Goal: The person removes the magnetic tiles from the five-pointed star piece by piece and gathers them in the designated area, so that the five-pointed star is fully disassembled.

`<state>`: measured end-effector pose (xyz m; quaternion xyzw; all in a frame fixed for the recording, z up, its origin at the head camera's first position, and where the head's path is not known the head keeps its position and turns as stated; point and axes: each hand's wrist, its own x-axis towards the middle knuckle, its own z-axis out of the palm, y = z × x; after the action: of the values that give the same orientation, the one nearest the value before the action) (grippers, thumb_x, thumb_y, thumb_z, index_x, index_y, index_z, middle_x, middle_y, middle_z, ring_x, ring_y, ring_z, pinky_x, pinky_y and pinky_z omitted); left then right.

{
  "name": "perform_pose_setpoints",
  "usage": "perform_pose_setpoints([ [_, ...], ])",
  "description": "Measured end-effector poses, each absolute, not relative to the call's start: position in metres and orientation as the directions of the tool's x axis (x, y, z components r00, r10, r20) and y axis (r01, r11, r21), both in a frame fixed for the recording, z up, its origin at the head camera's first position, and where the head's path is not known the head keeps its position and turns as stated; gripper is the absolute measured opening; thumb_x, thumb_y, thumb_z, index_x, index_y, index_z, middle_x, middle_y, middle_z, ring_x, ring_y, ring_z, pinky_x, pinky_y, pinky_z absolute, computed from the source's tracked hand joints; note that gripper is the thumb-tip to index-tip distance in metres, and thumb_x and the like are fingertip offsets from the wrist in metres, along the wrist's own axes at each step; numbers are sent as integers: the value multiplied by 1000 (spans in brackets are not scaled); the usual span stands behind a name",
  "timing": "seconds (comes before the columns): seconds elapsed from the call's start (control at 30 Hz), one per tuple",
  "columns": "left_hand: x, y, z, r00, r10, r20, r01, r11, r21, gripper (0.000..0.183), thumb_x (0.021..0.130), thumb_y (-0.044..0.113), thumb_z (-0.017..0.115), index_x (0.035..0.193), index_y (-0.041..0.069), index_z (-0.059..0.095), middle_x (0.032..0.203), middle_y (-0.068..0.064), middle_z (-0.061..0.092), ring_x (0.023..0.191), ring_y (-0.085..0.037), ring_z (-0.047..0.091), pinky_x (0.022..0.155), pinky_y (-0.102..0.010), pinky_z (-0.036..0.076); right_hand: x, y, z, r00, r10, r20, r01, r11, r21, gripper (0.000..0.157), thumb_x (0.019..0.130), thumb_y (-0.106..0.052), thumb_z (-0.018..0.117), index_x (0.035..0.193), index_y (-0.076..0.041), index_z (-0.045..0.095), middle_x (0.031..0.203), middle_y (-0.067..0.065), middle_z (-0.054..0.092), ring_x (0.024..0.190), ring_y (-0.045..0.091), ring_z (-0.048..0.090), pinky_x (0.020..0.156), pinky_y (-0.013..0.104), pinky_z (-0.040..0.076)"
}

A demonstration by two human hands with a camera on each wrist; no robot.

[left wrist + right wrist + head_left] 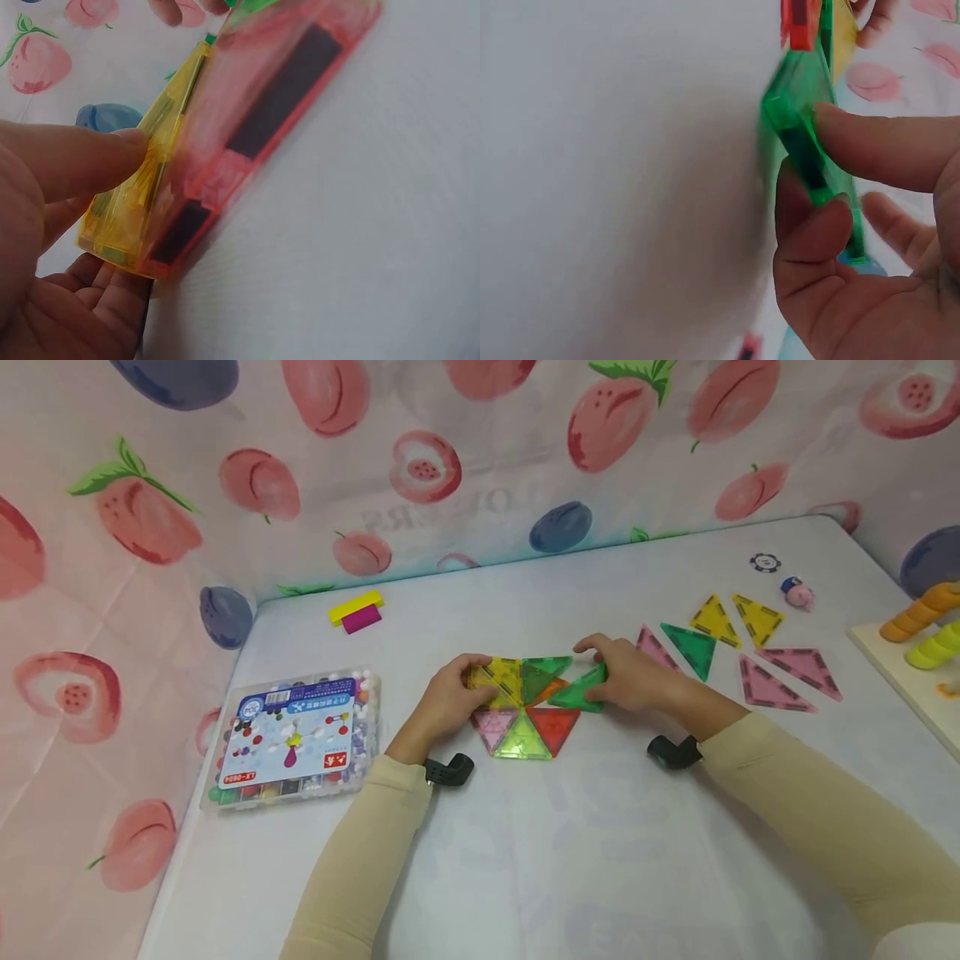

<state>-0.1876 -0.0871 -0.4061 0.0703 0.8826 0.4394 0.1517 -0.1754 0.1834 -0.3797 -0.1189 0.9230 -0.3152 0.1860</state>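
Observation:
A flat patchwork of translucent magnetic tiles lies mid-table. My left hand [450, 693] grips its left end, thumb on top of a yellow triangular tile [124, 214] and fingers at its outer edge. Next to that yellow piece sits a pink tile [493, 727]. A light green tile [523, 742] and a red tile [557, 727] complete the front row. Behind them are a green tile [542, 672] and an orange tile [549, 692]. My right hand [626, 675] pinches another green triangular tile [806, 150] between thumb and fingers, tilted, its point close to the patchwork's right side.
Loose pink tiles [772, 685], a green tile [692, 647] and yellow tiles [715, 620] lie right. Beyond are a small figurine [797, 594] and a round chip [765, 562]. A wooden board [900, 681] with rings stands far right, a bead box [292, 739] left, two blocks [362, 618] behind.

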Motion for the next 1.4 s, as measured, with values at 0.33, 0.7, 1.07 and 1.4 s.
perform_pose_setpoints([
  [0.33,-196,-96,-403,-946,248,-210,-12,619,785,43,81,29,65,121,25,50,117,3,49,97,-15,46,87,-32,36,-185,227,-353,-980,-187,-72,-57,605,-794,49,81,-27,66,111,-9,32,95,11,53,79,23,51,62,24,44],
  [0.7,-196,-94,-402,-943,273,-191,15,608,794,41,81,29,65,119,26,50,114,4,50,96,-17,44,85,-33,35,-240,243,-349,-962,-266,-61,-154,713,-684,44,90,-30,53,125,-6,41,119,14,44,106,31,42,87,47,37],
  [1.07,-194,-94,-407,-935,296,-195,30,613,789,43,81,31,64,121,28,50,111,5,50,94,-17,44,81,-33,36,-283,234,-358,-927,-311,-208,-123,779,-614,48,82,-20,65,123,-8,43,121,17,45,110,31,40,88,46,33],
  [1.4,-191,-93,-412,-940,288,-184,36,619,785,42,81,30,65,120,27,51,111,5,51,93,-17,45,82,-33,36,-288,232,-373,-942,-249,-225,-90,834,-545,61,85,-25,59,138,-8,32,135,22,33,121,40,31,93,53,28],
])
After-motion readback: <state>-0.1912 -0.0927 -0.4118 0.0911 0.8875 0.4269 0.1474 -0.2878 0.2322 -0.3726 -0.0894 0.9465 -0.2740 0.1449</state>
